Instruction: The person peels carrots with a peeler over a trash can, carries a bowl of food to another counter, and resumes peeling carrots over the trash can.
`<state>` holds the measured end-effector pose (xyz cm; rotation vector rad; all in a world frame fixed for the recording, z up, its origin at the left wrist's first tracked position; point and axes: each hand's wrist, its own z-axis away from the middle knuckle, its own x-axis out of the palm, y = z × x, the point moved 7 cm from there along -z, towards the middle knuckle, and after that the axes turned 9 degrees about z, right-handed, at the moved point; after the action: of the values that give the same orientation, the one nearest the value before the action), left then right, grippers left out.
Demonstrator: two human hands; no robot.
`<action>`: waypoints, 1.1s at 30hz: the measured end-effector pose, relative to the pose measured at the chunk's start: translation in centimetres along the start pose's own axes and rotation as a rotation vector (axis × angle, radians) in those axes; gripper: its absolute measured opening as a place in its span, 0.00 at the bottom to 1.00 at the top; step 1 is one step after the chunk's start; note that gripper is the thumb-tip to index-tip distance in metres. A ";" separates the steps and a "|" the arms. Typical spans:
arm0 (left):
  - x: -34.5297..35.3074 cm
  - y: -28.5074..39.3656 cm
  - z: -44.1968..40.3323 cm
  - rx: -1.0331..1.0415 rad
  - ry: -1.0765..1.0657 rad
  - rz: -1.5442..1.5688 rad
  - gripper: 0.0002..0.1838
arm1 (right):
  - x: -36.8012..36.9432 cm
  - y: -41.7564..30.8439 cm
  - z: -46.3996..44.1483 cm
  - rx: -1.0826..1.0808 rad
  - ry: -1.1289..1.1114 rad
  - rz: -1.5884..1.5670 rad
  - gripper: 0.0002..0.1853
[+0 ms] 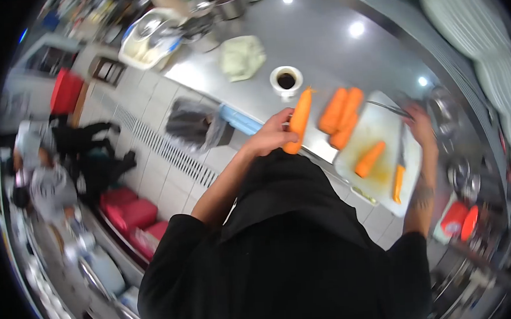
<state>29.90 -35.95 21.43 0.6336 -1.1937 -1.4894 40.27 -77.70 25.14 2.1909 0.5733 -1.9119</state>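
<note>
My left hand (277,132) is closed around a whole carrot (301,119) in front of my body, its tip pointing away from me. Over the far right edge of the cutting board (349,158), my right hand (420,125) is closed on a thin metal utensil (388,107), whose kind I cannot make out. On the board lie a carrot piece (371,159) and a knife with an orange handle (398,183). Several more carrots (341,114) lie together at the board's left edge, on the steel counter.
A white cup of dark liquid (286,80) and a crumpled pale cloth (242,58) stand on the counter (318,33). Farther left are a white tub (150,40) and a lined bin (193,123). Stacked plates (463,24) line the right. Other people (45,166) are at far left.
</note>
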 end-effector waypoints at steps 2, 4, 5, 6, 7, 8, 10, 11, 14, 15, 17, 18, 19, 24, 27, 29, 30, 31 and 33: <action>-1.8 2.1 3.6 0.038 -0.014 0.475 0.26 | -4.1 -2.8 1.2 0.122 -0.072 -0.108 0.15; -5.1 3.5 6.3 0.080 0.037 0.656 0.22 | -5.3 -6.6 3.3 0.229 -0.053 -0.379 0.16; -6.6 3.5 7.5 0.094 0.026 0.822 0.19 | -5.6 -9.5 4.1 0.255 -0.100 -0.382 0.20; -8.7 3.0 8.5 0.104 0.038 0.831 0.19 | -4.4 -12.8 4.8 0.273 -0.100 -0.750 0.21; -11.0 2.3 9.4 0.093 0.040 0.952 0.21 | -4.0 -18.0 4.1 0.177 -0.087 -0.832 0.20; -13.1 1.3 10.0 0.075 0.034 1.073 0.25 | -3.0 -22.6 3.1 0.224 -0.059 -0.950 0.16; -18.1 -0.9 10.3 0.087 0.093 1.069 0.31 | 1.2 -31.3 0.4 0.295 -0.170 -1.199 0.21; -20.8 -2.1 10.6 0.066 0.182 1.104 0.30 | 2.7 -36.2 -2.0 0.106 -0.132 -1.128 0.19; -27.3 -4.8 12.6 0.005 0.339 1.268 0.28 | 8.0 -50.3 -6.7 0.159 -0.521 -1.380 0.15; -29.5 -5.6 13.7 -0.033 0.456 1.214 0.27 | 8.7 -53.7 -7.3 0.134 -0.564 -1.261 0.15; -33.1 -4.2 16.0 -0.027 0.606 1.065 0.24 | 9.8 -59.4 -10.2 0.072 -0.608 -1.124 0.15; -34.1 -4.6 16.7 -0.023 0.622 1.097 0.24 | 10.0 -61.6 -10.9 -0.022 -0.580 -0.957 0.17; -35.2 -4.9 17.5 0.000 0.622 1.123 0.24 | 10.0 -63.2 -10.7 -0.103 -0.552 -0.803 0.19; -38.5 -6.4 19.1 -0.025 0.743 1.329 0.21 | 10.5 -68.6 -12.6 -0.205 -0.461 -0.824 0.20; -39.5 -7.7 19.3 -0.015 0.678 1.373 0.20 | 9.5 -70.9 -13.5 -0.382 -0.351 -0.653 0.19; -40.2 -7.1 19.5 0.061 0.635 1.444 0.21 | 9.7 -71.3 -14.2 -0.419 -0.366 -0.661 0.19; -40.3 -7.1 19.5 0.072 0.650 1.449 0.21 | 10.0 -71.5 -14.6 -0.448 -0.377 -0.670 0.18; -40.8 -7.5 20.1 0.075 0.777 1.416 0.22 | 10.6 -71.7 -15.0 -0.467 -0.384 -0.676 0.18; -41.6 -7.7 21.2 0.082 0.962 1.398 0.23 | 11.4 -72.2 -16.0 -0.521 -0.356 -0.791 0.17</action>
<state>20.24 9.63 13.48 0.3084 -0.5916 0.1011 27.26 -4.01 24.97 1.3379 1.8042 -2.0486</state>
